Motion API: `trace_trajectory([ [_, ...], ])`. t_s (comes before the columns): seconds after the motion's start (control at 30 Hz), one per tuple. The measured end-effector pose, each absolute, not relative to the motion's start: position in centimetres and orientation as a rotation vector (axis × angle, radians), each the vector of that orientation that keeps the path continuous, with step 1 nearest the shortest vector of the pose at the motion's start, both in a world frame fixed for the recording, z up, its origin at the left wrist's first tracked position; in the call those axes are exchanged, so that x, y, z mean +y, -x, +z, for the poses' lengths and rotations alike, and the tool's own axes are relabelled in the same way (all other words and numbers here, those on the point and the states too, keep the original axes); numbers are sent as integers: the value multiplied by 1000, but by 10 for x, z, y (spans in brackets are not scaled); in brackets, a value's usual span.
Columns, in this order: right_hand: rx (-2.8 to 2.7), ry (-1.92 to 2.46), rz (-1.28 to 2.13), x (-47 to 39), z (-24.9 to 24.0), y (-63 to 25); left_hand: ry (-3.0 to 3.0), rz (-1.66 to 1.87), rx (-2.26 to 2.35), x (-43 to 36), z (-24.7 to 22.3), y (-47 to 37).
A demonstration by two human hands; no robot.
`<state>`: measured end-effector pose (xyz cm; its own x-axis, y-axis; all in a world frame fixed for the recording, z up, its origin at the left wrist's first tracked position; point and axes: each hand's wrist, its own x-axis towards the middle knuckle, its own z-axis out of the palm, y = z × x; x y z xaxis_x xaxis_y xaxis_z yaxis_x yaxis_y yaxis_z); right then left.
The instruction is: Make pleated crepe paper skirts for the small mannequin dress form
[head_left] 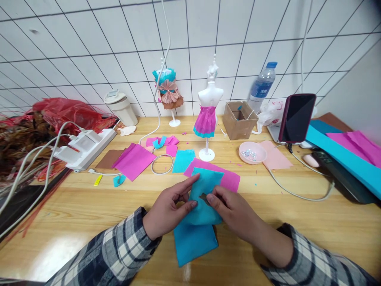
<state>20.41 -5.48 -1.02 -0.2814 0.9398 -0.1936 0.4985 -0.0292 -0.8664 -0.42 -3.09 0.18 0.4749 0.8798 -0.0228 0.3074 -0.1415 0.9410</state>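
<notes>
My left hand [174, 204] grips the left side of a folded sheet of blue crepe paper [205, 180], thumb in front and fingers behind. A small dark, flat blade-like piece [204, 197] is pinched between thumb and fingers of my right hand [233, 208], lying against the paper's face. The paper's lower part hangs down toward the table. Just behind it lies a magenta paper piece [233, 179], partly covered. Beyond stands a white mini dress form [210, 95] wearing a magenta skirt [205, 121] with a blue hem.
A second dress form [169, 89] wears a ruffled outfit. Around are a cardboard box [240, 123], a pink bowl [253, 153] of small beads, a water bottle [263, 85], a phone [297, 118], a power strip [83, 149], a cup [122, 107] and magenta sheets [133, 161].
</notes>
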Motion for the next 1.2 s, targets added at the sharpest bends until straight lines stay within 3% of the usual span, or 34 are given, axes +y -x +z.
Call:
trace_trajectory([
  [1.2,-1748,1511,1244,-56,-6,-201,-1631,716,1031,-37,2,-4],
])
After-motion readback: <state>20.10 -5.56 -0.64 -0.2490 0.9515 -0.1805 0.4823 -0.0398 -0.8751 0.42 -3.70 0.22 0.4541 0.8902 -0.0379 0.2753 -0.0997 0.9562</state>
